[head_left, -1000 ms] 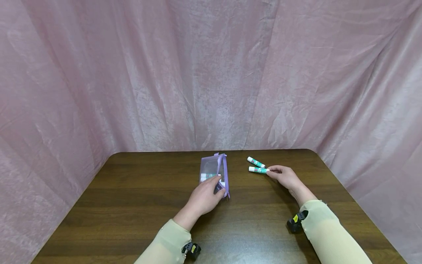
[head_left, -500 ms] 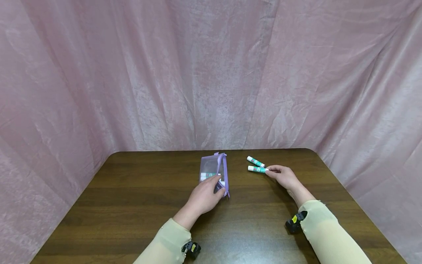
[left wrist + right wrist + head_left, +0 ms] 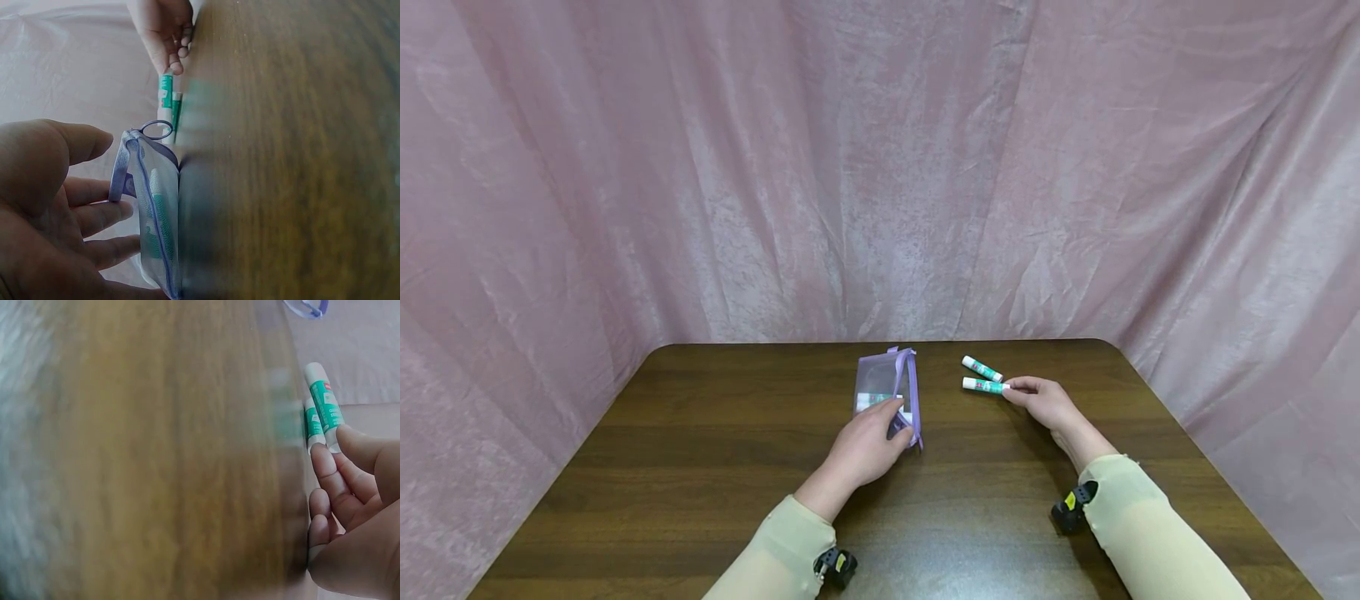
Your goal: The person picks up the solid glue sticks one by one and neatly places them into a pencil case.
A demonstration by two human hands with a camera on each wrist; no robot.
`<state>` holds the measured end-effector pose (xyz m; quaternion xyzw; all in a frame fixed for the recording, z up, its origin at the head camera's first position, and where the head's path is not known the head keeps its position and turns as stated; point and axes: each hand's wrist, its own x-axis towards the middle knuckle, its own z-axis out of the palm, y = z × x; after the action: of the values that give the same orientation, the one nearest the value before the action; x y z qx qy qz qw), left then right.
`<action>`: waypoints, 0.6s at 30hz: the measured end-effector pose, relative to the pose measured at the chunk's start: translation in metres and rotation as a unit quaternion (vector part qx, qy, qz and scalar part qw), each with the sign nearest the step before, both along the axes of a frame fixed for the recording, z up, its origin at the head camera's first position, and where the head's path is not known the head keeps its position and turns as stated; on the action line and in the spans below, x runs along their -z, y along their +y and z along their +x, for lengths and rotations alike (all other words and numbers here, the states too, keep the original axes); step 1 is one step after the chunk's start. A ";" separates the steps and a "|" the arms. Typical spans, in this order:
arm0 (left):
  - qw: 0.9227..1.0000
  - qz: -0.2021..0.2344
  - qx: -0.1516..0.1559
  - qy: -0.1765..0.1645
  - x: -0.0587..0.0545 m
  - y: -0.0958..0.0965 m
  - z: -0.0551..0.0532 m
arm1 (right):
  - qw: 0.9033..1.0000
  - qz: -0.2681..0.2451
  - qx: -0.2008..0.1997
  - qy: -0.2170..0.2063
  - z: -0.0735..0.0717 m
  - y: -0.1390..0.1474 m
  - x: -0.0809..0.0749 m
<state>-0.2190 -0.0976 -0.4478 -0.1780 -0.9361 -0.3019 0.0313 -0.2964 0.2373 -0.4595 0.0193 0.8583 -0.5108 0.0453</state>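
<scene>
Held stick [image 3: 983, 386]: one, white cap, green label, pinched by its right end between thumb and fingers of the right hand [image 3: 1051, 404]; near the far edge of the table [image 3: 700, 467], toward the far right corner, seemingly just above the wood. Handling, by judgement: light, stiff, smooth, apt to roll or turn in the fingertips; hardly fragile; best taken round mid-barrel, the present end hold giving reach but little control over tilt. Loose stick [image 3: 982, 369]: one, same kind, lying aslant just beyond the held one. Pouch [image 3: 874, 371]: one, sheer mesh with purple trim, lying just inside the far edge, about midway between the corners, packed sticks [image 3: 874, 402] showing through; probably soft, light and quick to slide or sag, best steadied at the trim on its right side. Left hand [image 3: 865, 446]: fingers spread and touching the pouch, thumb apart from them, no firm grasp seen. Room: bare wood between pouch and held stick, more toward the near edge; little behind, where the curtain [image 3: 775, 167] hangs.
</scene>
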 end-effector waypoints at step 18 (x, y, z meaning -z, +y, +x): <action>1.000 0.004 0.000 -0.007 0.000 0.001 0.001 | 1.000 -0.026 0.005 -0.018 0.007 0.000 -0.011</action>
<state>-0.2185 -0.0964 -0.4474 -0.1757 -0.9352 -0.3063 0.0258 -0.2899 0.2377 -0.4487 0.0313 0.8439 -0.5323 0.0589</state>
